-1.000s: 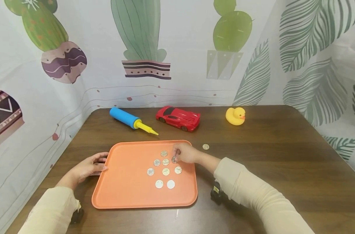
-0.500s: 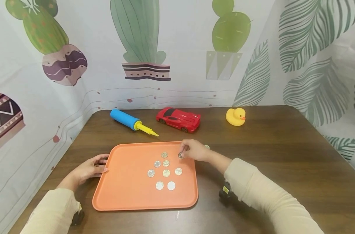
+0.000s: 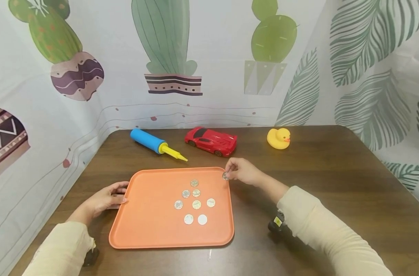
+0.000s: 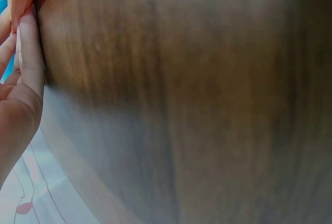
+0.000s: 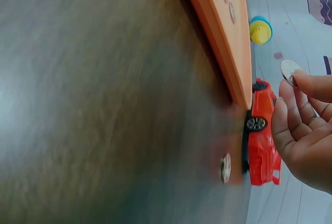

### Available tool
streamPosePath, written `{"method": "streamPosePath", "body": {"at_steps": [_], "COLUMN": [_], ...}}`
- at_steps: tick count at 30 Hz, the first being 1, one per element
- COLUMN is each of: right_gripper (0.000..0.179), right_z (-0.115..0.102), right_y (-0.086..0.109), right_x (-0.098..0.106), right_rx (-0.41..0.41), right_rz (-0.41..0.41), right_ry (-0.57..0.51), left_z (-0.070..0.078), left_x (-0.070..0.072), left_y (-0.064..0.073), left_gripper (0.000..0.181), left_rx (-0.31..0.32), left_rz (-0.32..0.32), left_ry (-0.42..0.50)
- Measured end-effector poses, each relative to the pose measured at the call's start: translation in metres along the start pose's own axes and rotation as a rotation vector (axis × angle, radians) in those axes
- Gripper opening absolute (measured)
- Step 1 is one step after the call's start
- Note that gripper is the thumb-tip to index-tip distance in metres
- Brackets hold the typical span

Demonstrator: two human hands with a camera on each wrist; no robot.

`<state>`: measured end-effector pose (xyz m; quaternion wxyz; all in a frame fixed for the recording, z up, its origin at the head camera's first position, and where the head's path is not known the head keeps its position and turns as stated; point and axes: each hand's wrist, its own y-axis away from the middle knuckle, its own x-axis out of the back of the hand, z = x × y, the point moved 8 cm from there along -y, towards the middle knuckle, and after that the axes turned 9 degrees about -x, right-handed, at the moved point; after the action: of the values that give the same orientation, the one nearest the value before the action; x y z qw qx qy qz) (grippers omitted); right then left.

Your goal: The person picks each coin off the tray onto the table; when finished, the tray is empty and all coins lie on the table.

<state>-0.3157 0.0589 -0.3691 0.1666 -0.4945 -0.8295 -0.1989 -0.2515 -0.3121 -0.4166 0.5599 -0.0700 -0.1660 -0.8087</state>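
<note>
My right hand [image 3: 243, 171] pinches a silvery coin [image 5: 288, 71] between thumb and fingertips, over the far right corner of the orange tray [image 3: 147, 214]. Several round coins lie flat on the tray's right half, among them a pale coin [image 3: 202, 219] near the front and a gold-toned coin [image 3: 194, 183] near the back. At the tray's left edge, my left hand [image 3: 104, 197] holds the rim, its thumb on the edge. The left wrist view shows the fingers [image 4: 31, 53] against that orange edge. On the table beyond the tray lies another coin [image 5: 225, 168], hidden by my right hand in the head view.
Along the back of the brown table [image 3: 316, 172] lie a blue and yellow hand pump [image 3: 148, 141], a red toy car [image 3: 212, 141] and a yellow rubber duck [image 3: 278, 138]. Behind them hangs a cloth [image 3: 226, 103] printed with cacti and leaves.
My right hand has lifted a coin from among those on the tray and carried it right and back to the tray's far right corner. The left hand stays at the rim.
</note>
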Motion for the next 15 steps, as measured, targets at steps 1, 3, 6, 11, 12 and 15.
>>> {"method": "streamPosePath", "body": {"at_steps": [1,3,6,11,12,15], "right_gripper": [0.009,0.009,0.008,0.008,0.008,0.009], "right_z": [0.001,0.002,0.006,0.014,0.016,0.020], "right_y": [0.001,0.002,0.004,0.007,0.008,0.009], "right_x": [0.002,0.007,0.014,0.024,0.026,0.032], "right_rx": [0.000,0.005,0.004,0.003,0.003,0.002], "right_rz": [0.004,0.015,0.034,0.037,0.037,0.046], "right_ry": [-0.006,-0.008,-0.013,-0.053,-0.058,-0.062], "left_z": [0.000,0.000,0.001,0.001,0.001,0.002], "left_x": [0.000,0.000,0.000,0.000,0.000,-0.001], "left_y": [0.000,0.000,0.000,0.000,0.000,0.001], "left_gripper": [0.070,0.070,0.070,0.068,0.068,0.069], "left_rx": [0.001,0.001,0.000,-0.002,0.001,-0.001], "left_rz": [0.000,-0.002,-0.005,-0.006,-0.005,-0.008], "left_ry": [-0.002,-0.001,0.001,0.007,0.007,0.008]}}
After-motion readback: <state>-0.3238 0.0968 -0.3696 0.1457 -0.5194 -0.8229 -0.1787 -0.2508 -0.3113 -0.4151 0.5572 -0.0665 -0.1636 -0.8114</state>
